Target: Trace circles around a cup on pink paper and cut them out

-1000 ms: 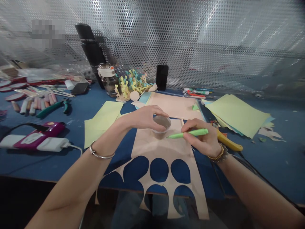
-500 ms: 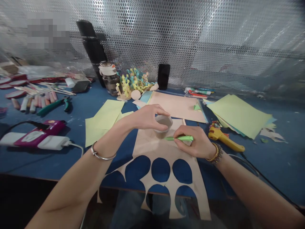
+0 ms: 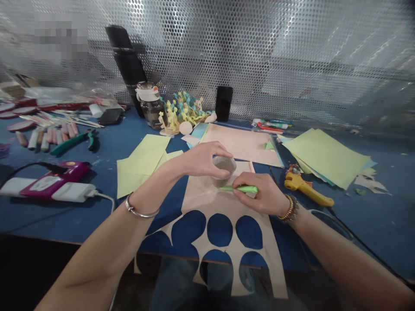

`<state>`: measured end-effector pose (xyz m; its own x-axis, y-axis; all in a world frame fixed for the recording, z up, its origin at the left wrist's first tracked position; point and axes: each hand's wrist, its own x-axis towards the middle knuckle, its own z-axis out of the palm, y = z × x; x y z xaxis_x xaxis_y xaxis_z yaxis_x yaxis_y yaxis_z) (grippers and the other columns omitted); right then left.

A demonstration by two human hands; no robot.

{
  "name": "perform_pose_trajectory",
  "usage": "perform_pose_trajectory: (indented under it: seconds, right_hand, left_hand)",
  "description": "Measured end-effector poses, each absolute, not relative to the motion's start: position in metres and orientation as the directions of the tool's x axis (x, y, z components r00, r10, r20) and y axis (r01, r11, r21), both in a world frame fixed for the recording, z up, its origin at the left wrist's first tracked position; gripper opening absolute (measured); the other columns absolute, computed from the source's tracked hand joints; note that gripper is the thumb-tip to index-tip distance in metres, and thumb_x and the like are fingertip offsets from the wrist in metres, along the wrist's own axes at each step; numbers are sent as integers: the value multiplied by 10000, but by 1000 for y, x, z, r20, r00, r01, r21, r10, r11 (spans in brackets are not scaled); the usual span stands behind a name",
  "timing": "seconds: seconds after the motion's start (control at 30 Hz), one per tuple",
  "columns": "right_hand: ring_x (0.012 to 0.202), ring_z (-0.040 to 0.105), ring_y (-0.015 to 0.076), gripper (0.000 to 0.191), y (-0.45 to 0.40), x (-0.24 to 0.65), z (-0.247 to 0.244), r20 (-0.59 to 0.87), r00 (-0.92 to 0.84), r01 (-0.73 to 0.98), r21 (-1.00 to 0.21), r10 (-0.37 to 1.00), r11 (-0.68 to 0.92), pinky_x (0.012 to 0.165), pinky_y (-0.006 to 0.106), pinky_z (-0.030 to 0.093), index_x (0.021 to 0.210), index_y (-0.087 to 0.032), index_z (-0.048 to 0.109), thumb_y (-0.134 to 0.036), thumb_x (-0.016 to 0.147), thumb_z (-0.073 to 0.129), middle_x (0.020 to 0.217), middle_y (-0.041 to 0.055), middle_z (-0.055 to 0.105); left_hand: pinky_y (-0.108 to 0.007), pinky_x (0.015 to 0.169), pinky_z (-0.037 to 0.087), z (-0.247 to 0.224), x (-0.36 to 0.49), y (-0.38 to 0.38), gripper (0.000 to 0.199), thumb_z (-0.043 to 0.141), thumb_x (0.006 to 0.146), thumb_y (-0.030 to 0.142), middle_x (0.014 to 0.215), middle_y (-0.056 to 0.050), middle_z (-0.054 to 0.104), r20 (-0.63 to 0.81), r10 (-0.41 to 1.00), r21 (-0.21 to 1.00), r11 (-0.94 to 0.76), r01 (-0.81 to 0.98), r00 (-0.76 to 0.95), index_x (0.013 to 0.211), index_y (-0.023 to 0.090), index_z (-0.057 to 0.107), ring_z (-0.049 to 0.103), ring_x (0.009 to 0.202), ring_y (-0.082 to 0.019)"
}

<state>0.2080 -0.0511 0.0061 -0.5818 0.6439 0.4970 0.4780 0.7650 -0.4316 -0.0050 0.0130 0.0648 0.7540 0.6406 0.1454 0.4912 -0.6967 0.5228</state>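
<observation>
My left hand (image 3: 207,160) grips a small pale cup (image 3: 224,168) by its rim, thumb on the near side and fingers on the far side. The cup stands on a pinkish-beige paper sheet (image 3: 201,196). Pinched in my right hand (image 3: 259,192) is a light green pen (image 3: 246,189), its tip pointing left at the paper just in front of the cup's base. Several round holes are cut in the near part of the sheet, which hangs over the table edge.
Yellow-green papers (image 3: 142,160) lie to the left, with another stack (image 3: 327,155) at right. A yellow glue gun (image 3: 308,190) rests beside my right wrist. A purple power strip (image 3: 55,181), pliers (image 3: 74,142), a brown bottle (image 3: 151,108) and a phone (image 3: 223,103) stand or lie around.
The green pen and my right hand have shifted slightly left along the front of the cup. My left hand keeps its grip on the cup.
</observation>
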Motion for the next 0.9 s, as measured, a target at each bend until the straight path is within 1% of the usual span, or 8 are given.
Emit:
perform_pose_trajectory:
  seconds: [0.27,0.4,0.5,0.7,0.8,0.9]
  right_hand:
    - [711,646,137,81,-50,204,1,487,-622,523,-325,613,788,627,235,452,915,-218,573,-260,848,555,841,20,698]
    - [768,660,148,91,-51,202,1,479,-649,536,-263,591,802,637,235,452,931,-221,575,-258,857,538,875,20,705]
    - [785,658,152,98,-51,201,1,461,-667,539,-245,586,806,641,238,450,943,-225,574,-260,862,531,893,19,705]
    - [733,648,142,78,-51,202,4,432,-659,547,-286,615,787,618,234,439,912,-219,565,-238,838,549,862,4,694]
    - [710,643,134,58,-51,205,6,426,-617,563,-348,662,749,622,227,440,871,-216,573,-208,814,563,817,-6,687]
    - [710,635,129,82,-49,208,8,385,-570,580,-437,726,687,646,224,447,860,-220,595,-178,794,572,807,-13,685]
  left_hand:
    - [-314,893,417,66,-7,13,486,659,696,385,1221,-53,574,115,662,554,-662,505,741,1159,239,642,548,1081,-235]
    - [-310,890,418,65,-7,13,490,658,698,399,1227,-52,570,112,662,557,-659,506,741,1163,245,640,548,1081,-232]
    - [-310,898,414,64,-7,13,485,663,698,394,1216,-52,577,125,657,547,-670,501,743,1157,240,643,549,1078,-227]
    - [-285,893,413,64,-6,13,483,670,698,362,1198,-48,583,124,654,541,-675,502,746,1159,224,642,557,1062,-204]
    - [-292,886,416,65,-6,13,469,665,697,361,1196,-43,584,129,657,539,-675,504,743,1149,237,645,559,1059,-212]
    - [-294,888,416,65,-6,12,465,663,692,344,1191,-37,586,127,658,538,-674,506,742,1145,242,647,563,1048,-214]
